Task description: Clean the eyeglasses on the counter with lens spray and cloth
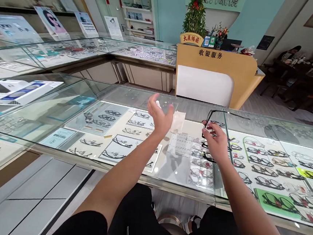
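Observation:
Over the glass counter, my left hand [159, 117] is raised with thumb and fingers spread apart. A small white piece [158, 104] shows beside its fingers; whether they touch it I cannot tell. Just right of that hand, a pale cloth or tissue [178, 122] lies on the glass. My right hand [217, 140] pinches a pair of black-framed eyeglasses [209, 117], one temple arm stretching out to the right. The fingers partly hide the frame. Beneath both hands, rows of eyeglasses [202, 163] show through the glass top.
The glass display counter [136, 92] runs across in front of me, with more eyeglasses [264, 171] inside at right. White boxes [27, 91] stand on the glass at left. Beyond are a wooden cashier desk [219, 59] and another showcase [148, 54]. My knees are close below the front edge.

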Demonstrator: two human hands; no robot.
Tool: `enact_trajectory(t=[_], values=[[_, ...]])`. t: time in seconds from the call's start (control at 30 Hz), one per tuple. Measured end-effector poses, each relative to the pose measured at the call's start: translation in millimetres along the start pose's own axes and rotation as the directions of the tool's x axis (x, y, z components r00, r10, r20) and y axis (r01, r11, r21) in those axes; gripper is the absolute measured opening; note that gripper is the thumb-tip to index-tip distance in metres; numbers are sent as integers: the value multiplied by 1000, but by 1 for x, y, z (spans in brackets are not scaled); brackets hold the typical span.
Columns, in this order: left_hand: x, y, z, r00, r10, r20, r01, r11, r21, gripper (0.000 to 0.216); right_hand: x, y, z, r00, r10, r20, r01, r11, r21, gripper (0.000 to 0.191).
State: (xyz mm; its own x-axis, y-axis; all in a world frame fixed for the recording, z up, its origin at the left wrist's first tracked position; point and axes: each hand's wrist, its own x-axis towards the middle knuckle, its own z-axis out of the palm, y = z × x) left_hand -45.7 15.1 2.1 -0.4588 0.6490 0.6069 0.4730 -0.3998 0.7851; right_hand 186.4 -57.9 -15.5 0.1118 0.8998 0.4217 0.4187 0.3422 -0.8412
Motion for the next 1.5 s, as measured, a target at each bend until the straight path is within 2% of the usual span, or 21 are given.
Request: enact_trajectory(t=[0.1, 0.17, 0.27, 0.37, 0.5, 0.57, 0.6, 0.63, 0.67, 0.73, 0.77, 0.83, 0.9, 0.97, 1.07, 1.1, 1.17, 1.27, 1.37, 1.43, 1.5], values=[[18, -29, 4, 986, -161, -47, 164, 985, 56, 70, 0, 2, -1, 1000, -7, -9, 7, 1000, 13, 30], [25, -47, 6, 954, -300, 20, 297, 951, 90, 72, 0, 2, -2, 1000, -16, -15, 16, 1000, 15, 31], [28, -68, 10, 870, -472, 141, 456, 880, 129, 62, 0, 2, -3, 1000, -21, -18, 21, 1000, 16, 32], [28, -80, 12, 822, -537, 191, 515, 843, 154, 44, 1, 1, -4, 1000, -10, -25, 11, 1000, 10, 33], [26, -78, 12, 837, -523, 158, 507, 852, 134, 34, 3, 0, -6, 999, -4, -43, 4, 1000, 3, 36], [26, -70, 12, 877, -461, 136, 456, 887, 68, 35, 5, -1, -7, 998, 11, -69, -11, 1000, 13, 38], [26, -65, 12, 903, -413, 116, 414, 910, 18, 36, 5, -2, -7, 997, 18, -80, -16, 1000, 23, 39], [25, -58, 12, 948, -309, 77, 315, 945, -93, 38, 6, -3, -7, 996, 20, -85, -17, 999, 36, 40], [24, -50, 12, 971, -233, 57, 240, 951, -194, 41, 6, -4, -7, 996, 14, -88, -10, 999, 47, 39], [19, -32, 11, 974, -195, 115, 225, 899, -377, 45, 7, -7, -7, 996, -12, -84, 16, 999, 50, 37], [15, -22, 10, 955, -211, 209, 286, 846, -450, 44, 6, -8, -6, 997, -25, -77, 29, 999, 46, 36], [5, -1, 7, 876, -220, 430, 442, 724, -530, 50, 5, -11, -5, 998, -46, -49, 48, 998, 40, 34], [-4, 15, 3, 750, -186, 635, 583, 640, -501, 67, 2, -14, -4, 998, -57, -6, 57, 997, 50, 33], [-11, 27, 0, 585, -137, 799, 703, 576, -416, 79, 0, -18, -4, 997, -69, 44, 66, 996, 63, 34], [-15, 34, -3, 345, -38, 938, 825, 489, -284, 88, -3, -20, -5, 990, -101, 98, 97, 994, 50, 34], [-15, 34, -4, 292, -5, 957, 849, 463, -256, 90, -3, -20, -5, 988, -112, 109, 109, 993, 38, 34], [-14, 34, -5, 223, 47, 974, 878, 424, -222, 91, -4, -19, -6, 984, -124, 130, 122, 992, 28, 34], [-11, 34, -7, 177, 76, 981, 887, 420, -192, 92, -4, -17, -7, 975, -112, 192, 103, 993, 56, 34], [-11, 34, -7, 165, 66, 984, 880, 440, -177, 92, -5, -18, -7, 966, -97, 242, 79, 993, 85, 35], [-12, 35, -5, 214, 37, 976, 863, 461, -206, 92, -6, -21, -7, 962, -87, 258, 57, 991, 122, 36], [-15, 34, -3, 343, -7, 939, 798, 531, -287, 91, -6, -24, -7, 957, -75, 280, 21, 981, 191, 36]])
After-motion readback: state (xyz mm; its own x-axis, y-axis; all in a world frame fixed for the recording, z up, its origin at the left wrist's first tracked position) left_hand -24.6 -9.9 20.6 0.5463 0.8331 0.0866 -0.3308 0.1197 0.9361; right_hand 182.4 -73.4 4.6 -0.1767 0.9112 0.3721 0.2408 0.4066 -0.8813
